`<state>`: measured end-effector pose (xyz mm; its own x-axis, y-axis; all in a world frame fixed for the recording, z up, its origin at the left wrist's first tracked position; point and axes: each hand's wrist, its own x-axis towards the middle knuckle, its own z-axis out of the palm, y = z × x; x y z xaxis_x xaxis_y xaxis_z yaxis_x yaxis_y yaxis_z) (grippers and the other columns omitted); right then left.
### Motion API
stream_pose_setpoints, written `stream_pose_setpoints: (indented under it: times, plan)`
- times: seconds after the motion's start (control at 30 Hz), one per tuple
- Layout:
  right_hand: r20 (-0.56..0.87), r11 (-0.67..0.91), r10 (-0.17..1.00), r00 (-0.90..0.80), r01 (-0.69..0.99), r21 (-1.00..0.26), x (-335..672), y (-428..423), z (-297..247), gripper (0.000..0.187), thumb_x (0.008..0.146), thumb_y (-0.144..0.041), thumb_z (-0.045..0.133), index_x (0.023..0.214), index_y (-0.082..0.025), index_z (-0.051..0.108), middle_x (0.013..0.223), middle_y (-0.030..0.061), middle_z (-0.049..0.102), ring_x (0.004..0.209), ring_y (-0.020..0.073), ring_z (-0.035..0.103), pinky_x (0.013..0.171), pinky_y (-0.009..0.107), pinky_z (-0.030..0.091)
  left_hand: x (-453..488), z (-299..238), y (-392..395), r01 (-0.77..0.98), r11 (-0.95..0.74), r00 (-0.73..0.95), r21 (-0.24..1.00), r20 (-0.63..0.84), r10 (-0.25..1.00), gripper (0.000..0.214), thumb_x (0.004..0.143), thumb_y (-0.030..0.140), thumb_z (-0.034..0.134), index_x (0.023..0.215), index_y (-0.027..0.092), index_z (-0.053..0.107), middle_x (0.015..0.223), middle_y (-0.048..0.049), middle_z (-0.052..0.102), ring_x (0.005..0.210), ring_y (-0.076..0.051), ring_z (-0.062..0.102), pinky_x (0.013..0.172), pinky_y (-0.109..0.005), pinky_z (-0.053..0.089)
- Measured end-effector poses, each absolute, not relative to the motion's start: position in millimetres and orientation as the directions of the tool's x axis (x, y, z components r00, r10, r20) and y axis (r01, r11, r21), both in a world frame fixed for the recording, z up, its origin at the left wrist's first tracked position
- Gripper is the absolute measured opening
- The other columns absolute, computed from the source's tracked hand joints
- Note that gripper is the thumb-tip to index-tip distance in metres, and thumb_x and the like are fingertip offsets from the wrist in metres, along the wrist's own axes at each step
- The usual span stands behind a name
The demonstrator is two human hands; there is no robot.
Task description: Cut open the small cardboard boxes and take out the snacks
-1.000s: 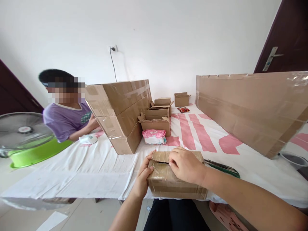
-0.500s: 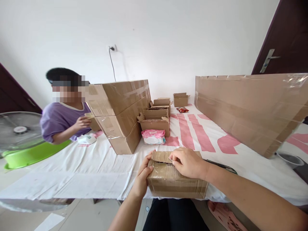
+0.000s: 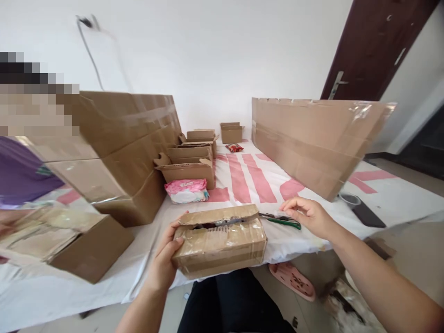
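A taped brown cardboard box (image 3: 222,245) rests at the table's front edge. Along its top, a torn flap (image 3: 222,213) is raised, leaving a dark gap. My left hand (image 3: 168,252) grips the box's left end, thumb on top. Off the box to the right, my right hand (image 3: 307,215) has thumb and fingers pinched together; a small, pale, see-through scrap seems to show at the fingertips, too blurred to name. Just beyond those fingertips lies a slim tool with green and black parts (image 3: 282,222), beside the box's right end.
A pink-and-white wipes pack (image 3: 186,191) lies before several open boxes (image 3: 187,173). Tall cardboard stacks stand left (image 3: 128,148) and right (image 3: 308,143). At left, a person's blurred hand (image 3: 10,231) holds another box (image 3: 90,249). A tape roll (image 3: 349,199) and dark phone-like slab (image 3: 367,213) lie right.
My right hand has left the box top and moved right. The flap stands higher over a wider gap. The view has swung right, and the other person's box has come closer at left.
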<state>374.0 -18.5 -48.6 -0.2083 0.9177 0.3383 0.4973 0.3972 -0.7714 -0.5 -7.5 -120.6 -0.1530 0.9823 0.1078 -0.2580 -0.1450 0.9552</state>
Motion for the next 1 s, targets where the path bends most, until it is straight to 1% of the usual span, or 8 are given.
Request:
stream_pose_setpoints:
  times: [0.2, 0.37, 0.5, 0.6, 0.7, 0.8, 0.9, 1.0]
  plan:
    - [0.274, 0.148, 0.962, -0.020, 0.878, -0.455, 453.5, -46.2, -106.8, 0.017, 0.086, -0.028, 0.049, 0.083, -0.021, 0.064, 0.091, 0.0073, 0.071, 0.088, 0.0234, 0.065, 0.081, 0.038, 0.049, 2.3, -115.1, -8.2, -0.290, -0.094, -0.146, 0.952, 0.053, 0.988, 0.047, 0.069, 0.035, 0.067, 0.114, 0.025, 0.061, 0.130, -0.0023, 0.062, 0.131, -0.033, 0.047, 0.107, -0.040, 0.041]
    - [0.071, 0.090, 0.995, -0.074, 0.961, -0.263, 460.5, -71.7, -144.6, 0.012, 0.078, -0.012, 0.051, 0.078, -0.021, 0.060, 0.088, 0.0060, 0.066, 0.090, 0.0226, 0.061, 0.079, 0.033, 0.047, 1.9, -114.1, -8.2, -0.248, -0.067, -0.129, 0.966, 0.036, 0.991, 0.053, 0.070, 0.037, 0.065, 0.121, 0.025, 0.059, 0.132, -0.0025, 0.061, 0.123, -0.034, 0.054, 0.096, -0.039, 0.051]
    - [-0.008, 0.083, 0.996, -0.086, 0.974, -0.210, 453.2, -79.6, -143.6, 0.020, 0.069, -0.017, 0.067, 0.087, -0.020, 0.059, 0.098, 0.0074, 0.064, 0.097, 0.0255, 0.058, 0.083, 0.035, 0.046, -1.3, -114.5, -6.8, -0.159, -0.097, -0.098, 0.983, 0.082, 0.992, 0.054, 0.074, 0.039, 0.061, 0.126, 0.023, 0.057, 0.134, -0.0042, 0.059, 0.125, -0.033, 0.053, 0.102, -0.041, 0.047]
    - [-0.053, 0.098, 0.993, -0.109, 0.978, -0.182, 452.5, -75.7, -133.2, 0.014, 0.074, -0.019, 0.065, 0.087, -0.020, 0.061, 0.097, 0.0080, 0.065, 0.094, 0.0264, 0.060, 0.083, 0.037, 0.047, -9.6, -112.0, -7.0, 0.011, -0.143, -0.055, 0.990, 0.143, 0.988, 0.050, 0.079, 0.046, 0.060, 0.124, 0.024, 0.058, 0.136, -0.0062, 0.058, 0.133, -0.034, 0.045, 0.114, -0.047, 0.033]
    - [0.029, 0.103, 0.995, -0.099, 0.976, -0.191, 448.5, -68.0, -122.2, 0.012, 0.082, -0.023, 0.056, 0.091, -0.020, 0.063, 0.098, 0.0094, 0.067, 0.097, 0.0276, 0.061, 0.086, 0.040, 0.047, -18.8, -103.6, -11.8, 0.319, -0.259, -0.010, 0.912, 0.277, 0.961, 0.042, 0.083, 0.053, 0.058, 0.114, 0.026, 0.065, 0.143, -0.0061, 0.051, 0.140, -0.034, 0.037, 0.119, -0.048, 0.023]
    - [0.173, 0.173, 0.976, -0.130, 0.949, -0.262, 433.7, -61.3, -109.3, 0.016, 0.087, -0.029, 0.051, 0.094, -0.021, 0.064, 0.100, 0.0091, 0.067, 0.097, 0.0267, 0.062, 0.087, 0.042, 0.049, -21.8, -92.6, -22.7, 0.508, -0.300, 0.016, 0.807, 0.339, 0.941, 0.040, 0.082, 0.057, 0.059, 0.108, 0.027, 0.067, 0.145, -0.0059, 0.047, 0.137, -0.033, 0.039, 0.116, -0.050, 0.027]
    - [0.320, 0.302, 0.927, -0.194, 0.893, -0.334, 410.0, -56.4, -91.9, 0.017, 0.090, -0.033, 0.050, 0.090, -0.023, 0.064, 0.096, 0.0078, 0.069, 0.092, 0.0256, 0.064, 0.084, 0.042, 0.051, -18.2, -85.7, -38.8, 0.496, -0.322, -0.053, 0.807, 0.398, 0.916, 0.044, 0.080, 0.056, 0.063, 0.114, 0.028, 0.064, 0.136, -0.0073, 0.055, 0.130, -0.033, 0.047, 0.112, -0.049, 0.033]
    - [0.456, 0.420, 0.862, -0.223, 0.817, -0.395, 384.9, -52.6, -72.3, 0.018, 0.093, -0.034, 0.050, 0.093, -0.024, 0.064, 0.095, 0.0085, 0.069, 0.091, 0.0250, 0.064, 0.080, 0.040, 0.053, -13.2, -85.1, -56.1, 0.324, -0.419, -0.130, 0.848, 0.478, 0.869, 0.038, 0.086, 0.051, 0.060, 0.114, 0.025, 0.062, 0.117, -0.0075, 0.066, 0.117, -0.030, 0.056, 0.102, -0.043, 0.043]
